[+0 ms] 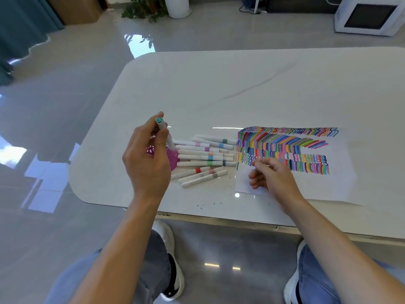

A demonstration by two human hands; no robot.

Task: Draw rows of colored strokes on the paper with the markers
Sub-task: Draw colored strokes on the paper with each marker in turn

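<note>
— The surface, the room?
— A glossy white table; shiny grey floor; microwave and plant beyond.
— The marker?
— One teal-ended marker, pinched in the left hand; steeply tilted, teal end up and away.
— Counts?
— Roughly eleven loose markers beside one paper; the right hand rests there, fingers curled; whether they pinch anything, I cannot tell.

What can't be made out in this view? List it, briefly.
Head view:
- A magenta object: mostly hidden behind the left hand; identity unclear.
- The marker in that hand: tip blurred, capped or not unclear.
- The right hand on the paper: curled fingers hide whether it holds anything.
- The table: right side cut off by the frame edge.
</note>
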